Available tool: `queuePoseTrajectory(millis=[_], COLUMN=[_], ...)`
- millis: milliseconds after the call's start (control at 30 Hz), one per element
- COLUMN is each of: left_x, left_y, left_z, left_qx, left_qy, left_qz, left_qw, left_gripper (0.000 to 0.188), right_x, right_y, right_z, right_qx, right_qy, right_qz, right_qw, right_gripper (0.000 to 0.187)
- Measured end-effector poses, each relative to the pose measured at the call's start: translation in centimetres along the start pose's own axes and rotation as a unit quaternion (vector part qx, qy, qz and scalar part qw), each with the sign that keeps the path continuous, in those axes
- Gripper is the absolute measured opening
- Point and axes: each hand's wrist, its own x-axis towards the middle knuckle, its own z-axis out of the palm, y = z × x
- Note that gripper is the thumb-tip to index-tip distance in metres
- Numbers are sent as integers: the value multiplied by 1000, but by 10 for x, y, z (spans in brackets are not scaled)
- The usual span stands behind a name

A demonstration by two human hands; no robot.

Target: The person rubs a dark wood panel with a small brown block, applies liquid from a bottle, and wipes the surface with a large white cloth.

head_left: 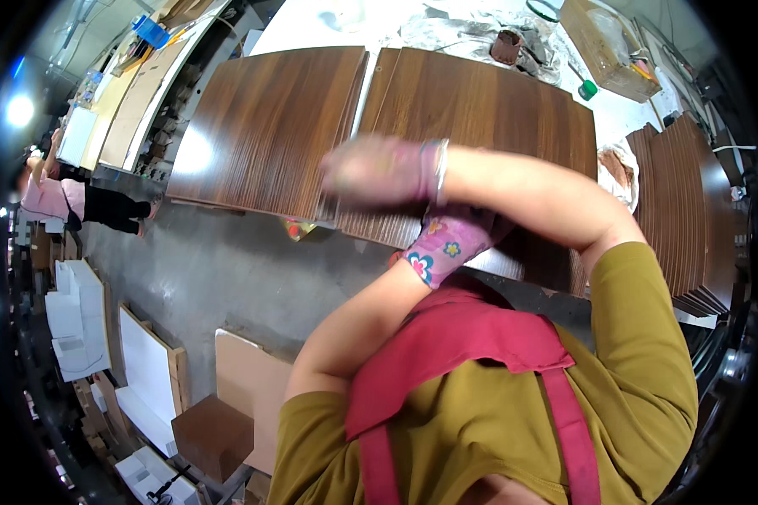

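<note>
My right hand (381, 174), in a purplish work glove, is smeared by motion over the gap between two stacks of brown wood-grain panels. Whether its fingers hold anything does not show. Crossing beneath my right forearm, my left hand (451, 242) wears a purple flowered glove. Its fingers are hidden behind that forearm, near the front edge of the right-hand panels (488, 101). The left-hand panels (269, 126) lie beside them, with a narrow pale gap between the two.
Several more brown panels (678, 210) are stacked at the right. On the white table beyond are a cardboard box (611, 50), a brown-stained cup (506, 47) and a green-headed brush (587, 89). A person (84, 198) stands at far left. A brown box (214, 436) sits lower left.
</note>
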Motion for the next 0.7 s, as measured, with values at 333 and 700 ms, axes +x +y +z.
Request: queuePoseTrajectory(millis=[333, 700], left_x=[24, 22], left_y=[6, 4], left_z=[-40, -36], left_qx=[-59, -44], left_qy=[-97, -132], left_qz=[-62, -97], left_qw=[992, 986], left_gripper=[63, 67], right_x=[-24, -43], right_y=[103, 140], right_z=[-42, -40], right_qx=[-38, -143], right_qy=[-28, 44], right_qz=[227, 111], right_qw=[973, 983], right_gripper=[17, 16])
